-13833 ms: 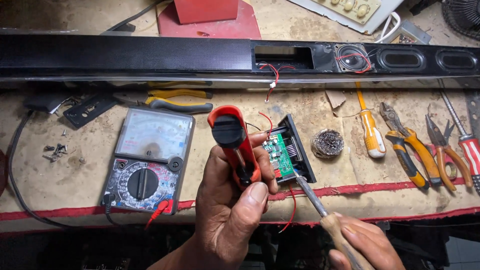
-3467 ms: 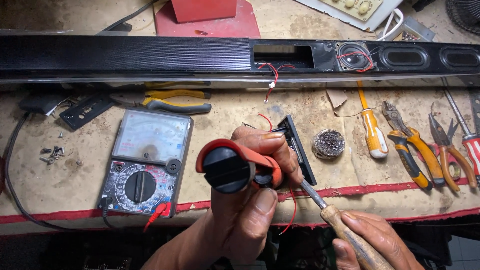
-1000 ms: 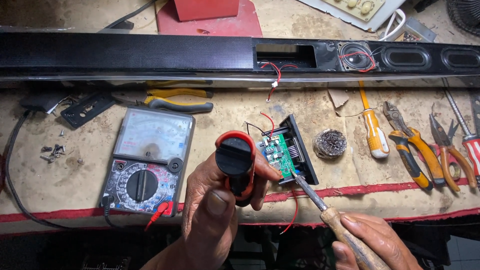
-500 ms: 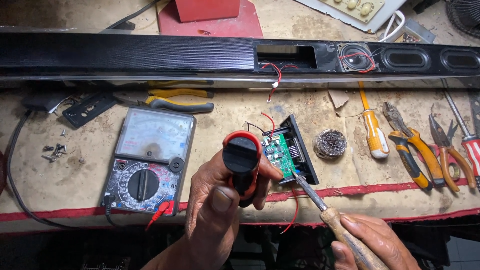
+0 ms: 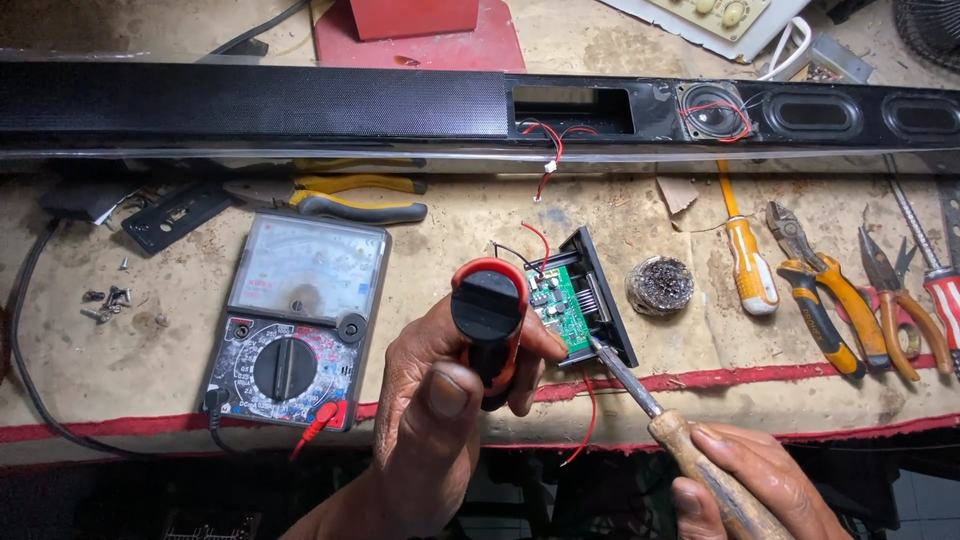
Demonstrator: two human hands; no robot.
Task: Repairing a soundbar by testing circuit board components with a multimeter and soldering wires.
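Note:
My left hand grips a red and black hand tool upright, and its fingers also steady a small black module with a green circuit board. My right hand holds a wooden-handled soldering iron; its metal tip touches the lower right edge of the board. Thin red and black wires run from the board. A long black soundbar lies across the bench behind, with an open slot and red wires hanging out.
An analog multimeter lies left of my hands with its probe leads. Yellow-handled pliers, loose screws, a metal wool tip cleaner, a yellow screwdriver and several pliers lie on the bench.
My left hand has turned the red and black tool slightly and shifted it a little left. The soldering iron tip stays at the board's edge.

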